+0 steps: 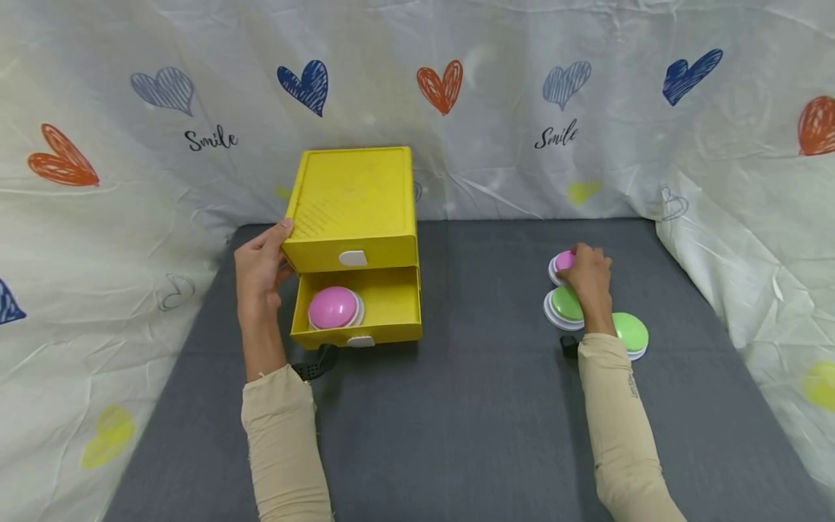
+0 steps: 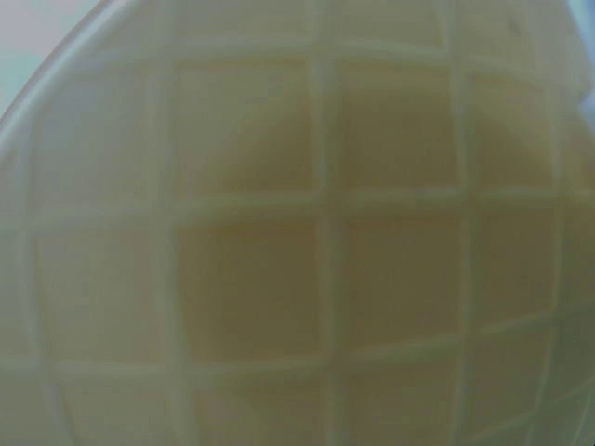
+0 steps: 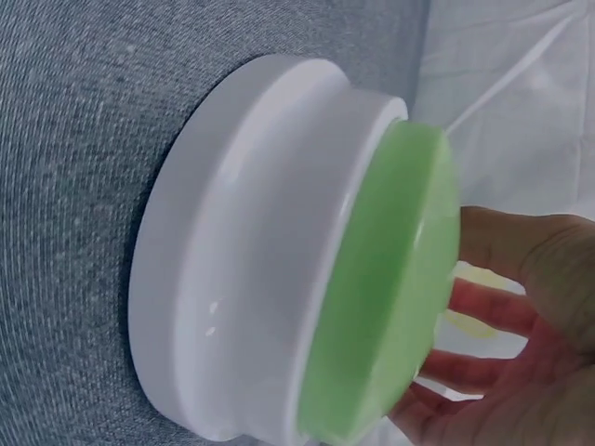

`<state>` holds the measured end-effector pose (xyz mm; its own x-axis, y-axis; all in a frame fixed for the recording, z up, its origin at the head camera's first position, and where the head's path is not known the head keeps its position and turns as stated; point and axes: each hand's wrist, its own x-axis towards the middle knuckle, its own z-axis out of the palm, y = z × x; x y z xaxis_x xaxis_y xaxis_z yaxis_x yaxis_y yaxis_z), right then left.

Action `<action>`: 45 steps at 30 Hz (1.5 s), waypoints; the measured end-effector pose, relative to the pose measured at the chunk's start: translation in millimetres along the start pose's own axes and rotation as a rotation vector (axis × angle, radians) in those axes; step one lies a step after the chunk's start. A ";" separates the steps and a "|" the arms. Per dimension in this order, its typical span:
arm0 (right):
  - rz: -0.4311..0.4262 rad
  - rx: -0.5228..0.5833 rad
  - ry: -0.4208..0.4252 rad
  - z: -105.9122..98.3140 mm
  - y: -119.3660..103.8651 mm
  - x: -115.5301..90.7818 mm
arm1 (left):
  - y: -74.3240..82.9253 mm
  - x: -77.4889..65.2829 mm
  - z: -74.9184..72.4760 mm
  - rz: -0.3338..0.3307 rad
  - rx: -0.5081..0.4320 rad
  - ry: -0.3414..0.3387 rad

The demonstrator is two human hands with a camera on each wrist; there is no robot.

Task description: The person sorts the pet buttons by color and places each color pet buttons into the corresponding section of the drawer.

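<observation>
Green buttons (image 1: 565,303) crowd your right fingers (image 3: 488,305), gripping a pink button (image 1: 562,261); left fingers (image 1: 277,233) clasp a box (image 1: 355,185), its open drawer (image 1: 394,291) holding a second pink button (image 1: 334,307).

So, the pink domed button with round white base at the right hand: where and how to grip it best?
Probably grip the pink domed button by the left and right edges of its white base, from above: the base juts beyond the dome, and a green domed white-based button crowds its near side.
</observation>
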<state>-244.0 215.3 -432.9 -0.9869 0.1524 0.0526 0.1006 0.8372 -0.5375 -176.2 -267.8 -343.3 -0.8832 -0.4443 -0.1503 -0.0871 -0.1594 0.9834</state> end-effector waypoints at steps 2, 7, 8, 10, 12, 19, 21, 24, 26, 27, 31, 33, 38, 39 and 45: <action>-0.024 0.025 0.043 2.0 1.5 0.7 | 0.4 -0.3 -0.9 0.010 -0.004 0.003; -0.049 0.050 0.134 5.9 4.9 2.7 | 1.2 -0.5 -1.0 -0.009 -0.019 -0.013; -0.041 0.048 0.149 6.1 5.2 2.5 | 1.0 -0.5 -0.6 -0.012 -0.019 -0.014; -0.024 0.055 0.187 6.0 4.9 2.1 | 0.6 -0.9 0.2 -0.016 -0.023 -0.017; -0.017 0.075 0.224 4.9 3.7 1.3 | 0.1 -1.4 0.8 -0.012 -0.022 -0.011; -0.058 0.139 0.250 -7.0 -10.0 -11.0 | -0.7 -1.4 0.6 -0.002 0.001 0.004; -0.054 0.166 0.227 -10.6 -16.3 -18.8 | -1.4 -1.6 -0.1 0.007 0.011 0.010; -0.044 0.194 0.191 -13.8 -26.1 -31.7 | -2.1 -2.3 -0.5 0.014 0.018 0.012; -0.048 0.210 0.179 -15.3 -32.8 -40.2 | -2.0 -2.9 -0.2 0.014 0.023 0.015; -0.053 0.216 0.172 -16.3 -36.7 -44.4 | -1.8 -3.0 0.0 0.011 0.026 0.012; -0.096 0.245 0.151 -21.5 -55.2 -62.4 | -0.9 -3.1 1.5 -0.002 0.038 0.009; -0.127 0.263 0.140 -24.1 -66.6 -72.5 | -0.9 -3.0 2.3 -0.004 0.044 0.010; -0.231 0.292 0.111 -26.0 -100.2 -95.0 | -0.9 -3.1 2.4 -0.017 0.028 0.010; -0.256 0.296 0.100 -25.2 -107.4 -98.8 | -0.8 -3.2 2.4 -0.021 0.026 0.012; -0.383 0.327 -0.002 -15.6 -150.9 -121.3 | -1.5 -3.2 2.8 -0.031 0.032 0.012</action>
<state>-137.6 78.7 -345.0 -0.9454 -0.1352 0.2964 -0.3136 0.6241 -0.7157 -174.5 -263.6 -344.1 -0.8745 -0.4498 -0.1817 -0.1294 -0.1447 0.9810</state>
